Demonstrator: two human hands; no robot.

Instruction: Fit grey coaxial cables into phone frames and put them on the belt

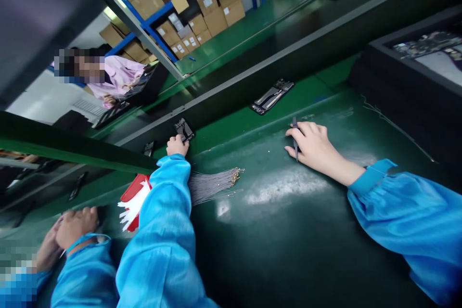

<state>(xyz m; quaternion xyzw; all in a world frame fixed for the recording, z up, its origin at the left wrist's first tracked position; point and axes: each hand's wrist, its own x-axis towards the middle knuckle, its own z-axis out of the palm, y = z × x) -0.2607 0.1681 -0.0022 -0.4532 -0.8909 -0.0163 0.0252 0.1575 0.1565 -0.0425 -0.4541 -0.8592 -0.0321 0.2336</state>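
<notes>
My left hand point(176, 145) is stretched forward over the green bench, its fingers closed on the near end of a partly assembled phone point(185, 128). My right hand point(311, 140) rests low over the near mat, pinching dark tweezers point(295, 135) between thumb and fingers. Another opened phone point(272, 97), with a black flex strip across it, lies on the green strip between my hands and beyond them. Beside my left forearm is a bundle of thin grey cables point(212, 186) with gold-coloured tips. My sleeve hides the bundle's other end.
A red tray point(134, 188) with white strips lies left of my forearm. Further left are a co-worker's hands point(77, 227) in blue sleeves. At right stands a black foam box point(407, 84) holding circuit boards. A green post point(72, 147) and a long metal rail point(231, 89) cross the view.
</notes>
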